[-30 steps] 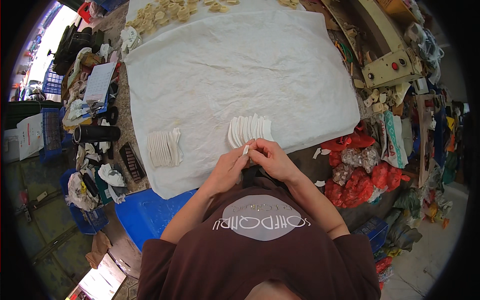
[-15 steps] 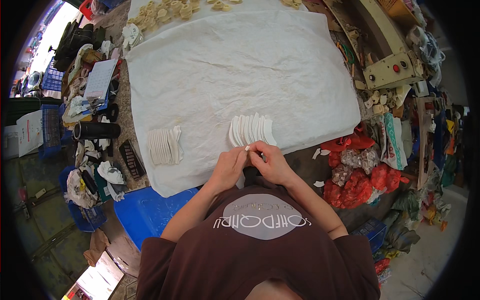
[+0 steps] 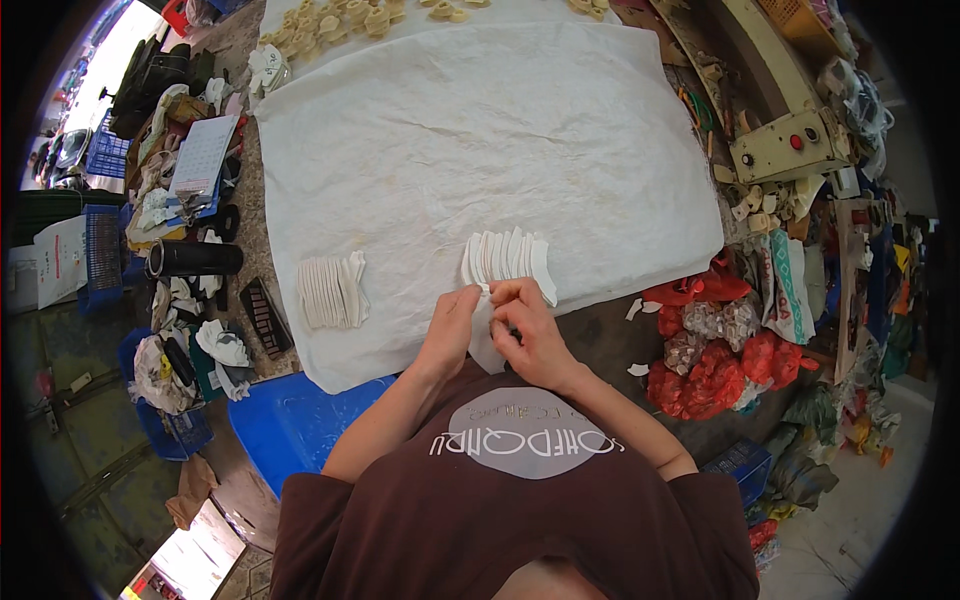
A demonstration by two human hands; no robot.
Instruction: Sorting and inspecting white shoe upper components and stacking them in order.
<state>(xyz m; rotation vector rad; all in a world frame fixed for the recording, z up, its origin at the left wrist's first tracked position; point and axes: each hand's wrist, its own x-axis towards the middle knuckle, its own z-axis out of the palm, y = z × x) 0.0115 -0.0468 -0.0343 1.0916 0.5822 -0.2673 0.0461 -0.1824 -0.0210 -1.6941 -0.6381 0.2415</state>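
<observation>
Close in front of my chest, at the near edge of a white cloth (image 3: 480, 120), my two hands meet. A small white piece (image 3: 484, 288) shows between their fingertips; most of it is hidden. My left hand (image 3: 449, 325) pinches this white piece. The fingers of my right hand (image 3: 530, 333) are curled, with thumb and forefinger at the same piece. Just beyond the hands lies a fanned row of thin, curved white pieces (image 3: 505, 255), standing side by side. Farther left on the cloth is a second, tighter row of similar white pieces (image 3: 332, 291).
Pale yellowish molded parts (image 3: 330, 22) lie along the far edge. At left are a black cylinder (image 3: 195, 259), a clipboard (image 3: 203, 160) and a blue plastic surface (image 3: 300, 425). Red plastic bags (image 3: 715, 375) and a machine box with buttons (image 3: 790, 145) are at right.
My right hand has shifted slightly and its fingers have opened out around the small white piece. My left hand has turned a little more upright. The rows of white pieces look nearly unchanged.
</observation>
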